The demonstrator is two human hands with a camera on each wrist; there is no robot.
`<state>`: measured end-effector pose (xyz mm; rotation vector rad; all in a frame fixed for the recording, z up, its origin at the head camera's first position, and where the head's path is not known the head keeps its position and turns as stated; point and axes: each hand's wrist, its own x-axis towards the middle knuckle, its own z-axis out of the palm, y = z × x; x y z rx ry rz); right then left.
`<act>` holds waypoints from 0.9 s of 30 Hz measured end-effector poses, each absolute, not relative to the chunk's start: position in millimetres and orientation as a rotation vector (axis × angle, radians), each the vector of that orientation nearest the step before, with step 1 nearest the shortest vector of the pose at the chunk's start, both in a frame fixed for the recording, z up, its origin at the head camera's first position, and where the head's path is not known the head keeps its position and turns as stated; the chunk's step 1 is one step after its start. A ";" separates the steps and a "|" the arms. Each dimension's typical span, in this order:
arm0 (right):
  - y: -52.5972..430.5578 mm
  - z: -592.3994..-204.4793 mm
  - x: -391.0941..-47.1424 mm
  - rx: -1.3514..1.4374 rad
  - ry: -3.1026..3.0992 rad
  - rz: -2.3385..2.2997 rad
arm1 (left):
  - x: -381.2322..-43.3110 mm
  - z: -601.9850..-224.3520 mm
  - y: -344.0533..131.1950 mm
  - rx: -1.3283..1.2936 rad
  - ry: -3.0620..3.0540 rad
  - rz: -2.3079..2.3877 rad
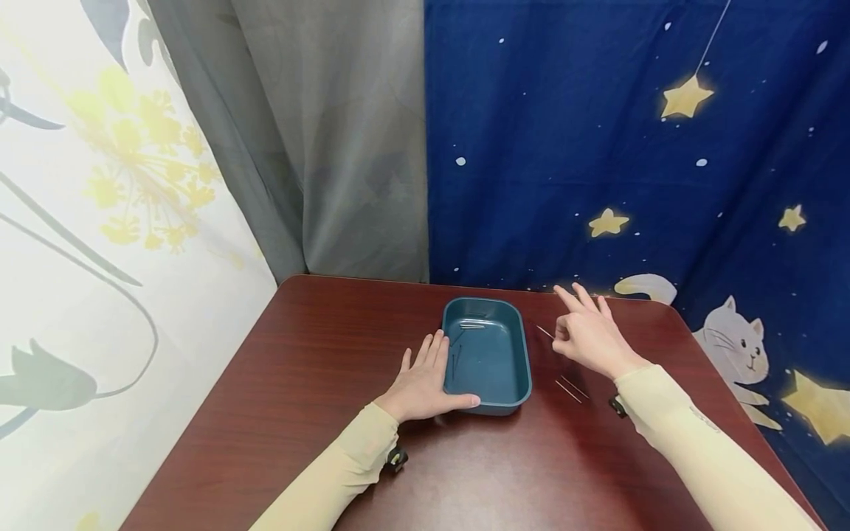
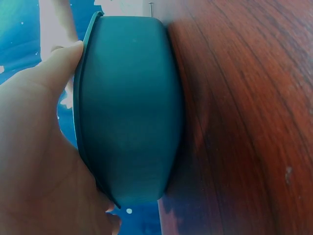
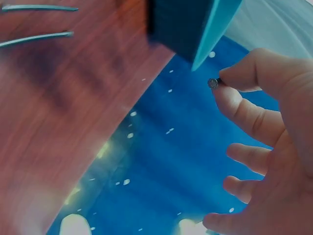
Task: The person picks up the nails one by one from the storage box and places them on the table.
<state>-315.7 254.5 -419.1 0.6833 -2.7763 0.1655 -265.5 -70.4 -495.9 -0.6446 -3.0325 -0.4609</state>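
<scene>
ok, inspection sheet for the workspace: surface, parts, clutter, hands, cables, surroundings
Surface: reddish-brown table, wood-grain.
Job's things: blue tray upright, several thin nails inside; two loose nails on the table to its right.
Clutter: nothing seen.
Hands: left hand rests on the tray's left rim; right hand pinches one nail, right of the tray.
Cables: nothing seen.
Surroundings: grey curtain, blue star-print fabric behind; pale floral-print backdrop left.
</scene>
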 end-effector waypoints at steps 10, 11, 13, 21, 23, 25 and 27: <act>287.5 -447.4 -306.8 0.611 -2.858 0.163 | -266.6 -497.5 -70.9 -0.642 -3.034 -0.450; 290.5 -451.0 -305.8 0.609 -2.862 0.165 | -266.6 -497.6 -71.1 -0.644 -3.035 -0.453; 296.8 -458.6 -303.6 0.603 -2.872 0.169 | -266.4 -497.4 -71.1 -0.648 -3.036 -0.461; 313.9 -483.6 -298.6 0.569 -2.898 0.138 | -264.7 -496.4 -70.4 -0.635 -3.033 -0.451; 315.1 -487.2 -297.6 0.568 -2.903 0.138 | -264.7 -496.4 -70.4 -0.632 -3.028 -0.454; 315.4 -489.9 -296.3 0.570 -2.908 0.141 | -264.8 -496.3 -70.1 -0.631 -3.025 -0.454; 315.4 -492.1 -294.8 0.569 -2.912 0.138 | -264.7 -496.1 -69.8 -0.633 -3.026 -0.461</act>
